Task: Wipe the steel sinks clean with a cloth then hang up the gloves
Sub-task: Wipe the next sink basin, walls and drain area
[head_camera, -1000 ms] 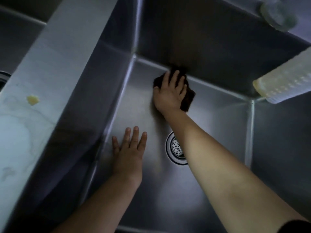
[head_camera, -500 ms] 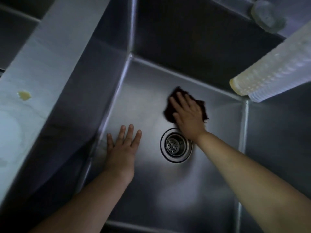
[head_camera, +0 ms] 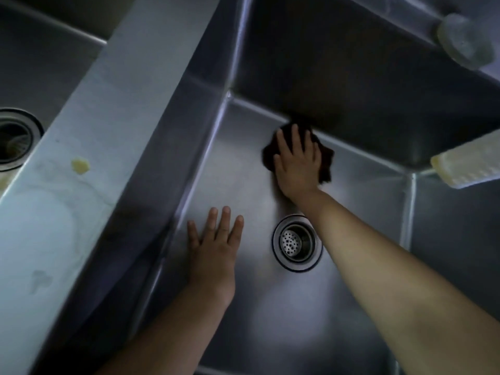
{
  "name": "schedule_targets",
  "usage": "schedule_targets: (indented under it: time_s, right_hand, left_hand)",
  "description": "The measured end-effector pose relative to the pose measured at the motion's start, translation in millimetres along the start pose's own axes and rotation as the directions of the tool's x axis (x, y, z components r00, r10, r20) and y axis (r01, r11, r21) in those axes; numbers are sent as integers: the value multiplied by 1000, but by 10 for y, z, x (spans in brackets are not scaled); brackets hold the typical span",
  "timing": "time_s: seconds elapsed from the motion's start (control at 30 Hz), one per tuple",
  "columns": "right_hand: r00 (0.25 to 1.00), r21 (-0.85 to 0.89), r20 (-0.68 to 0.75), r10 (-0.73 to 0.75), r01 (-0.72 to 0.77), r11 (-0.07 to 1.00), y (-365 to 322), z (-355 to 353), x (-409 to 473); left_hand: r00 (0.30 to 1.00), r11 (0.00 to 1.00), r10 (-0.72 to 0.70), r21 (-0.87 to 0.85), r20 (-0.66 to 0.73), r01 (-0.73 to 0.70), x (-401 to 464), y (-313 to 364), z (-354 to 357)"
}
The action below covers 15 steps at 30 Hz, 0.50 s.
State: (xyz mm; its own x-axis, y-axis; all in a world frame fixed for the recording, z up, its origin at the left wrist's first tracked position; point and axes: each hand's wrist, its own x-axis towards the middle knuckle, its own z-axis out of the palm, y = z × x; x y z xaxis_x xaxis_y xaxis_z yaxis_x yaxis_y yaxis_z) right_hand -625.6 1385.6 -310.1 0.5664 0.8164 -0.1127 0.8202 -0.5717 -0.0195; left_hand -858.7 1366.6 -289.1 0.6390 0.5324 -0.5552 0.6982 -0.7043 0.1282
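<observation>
While your right hand [head_camera: 296, 169] presses the dark cloth [head_camera: 326, 158] with flat, spread fingers onto the sink [head_camera: 243, 163] floor at its seam with the back wall [head_camera: 365, 90], treat the cloth as probably soft, light and limp. Bunch it under the palm, since smooth brushed steel offers little grip. Your left hand [head_camera: 213, 253] rests flat and empty on the floor, beside the round perforated drain [head_camera: 297, 242].

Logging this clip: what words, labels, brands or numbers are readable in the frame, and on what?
None. No lettering shows on the stainless steel sink, the dark brown cloth under the right hand, the round metal drain strainer or the blurred pale ribbed plastic object.
</observation>
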Motion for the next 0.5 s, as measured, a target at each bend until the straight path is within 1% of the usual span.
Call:
schedule_targets:
  time_s: [0.07,0.17,0.23,0.37,0.43,0.5]
  right_hand:
    - [999,36,3,-43,43,998,-324,24,207]
    - [999,81,32,13,-16,997,-585,56,329]
    - [999,94,53,8,-13,996,-706,42,343]
    - [982,115,54,-183,176,978,-979,-1,346]
    - [963,111,67,-261,253,961,-895,-24,386]
    - [944,74,80,-321,316,946,-670,-55,408]
  left_hand:
    - [1000,1000,-3,1,-10,3,12,4,15]
    - [1000,1000,-10,10,-4,10,26,17,18]
    - [1000,1000,-17,18,5,17,23,25,17]
    - [999,1000,-17,12,33,16,18,19,7]
    - [998,1000,-10,21,58,9,17,12,-4]
    - [997,1000,-5,27,72,3,8,9,-16]
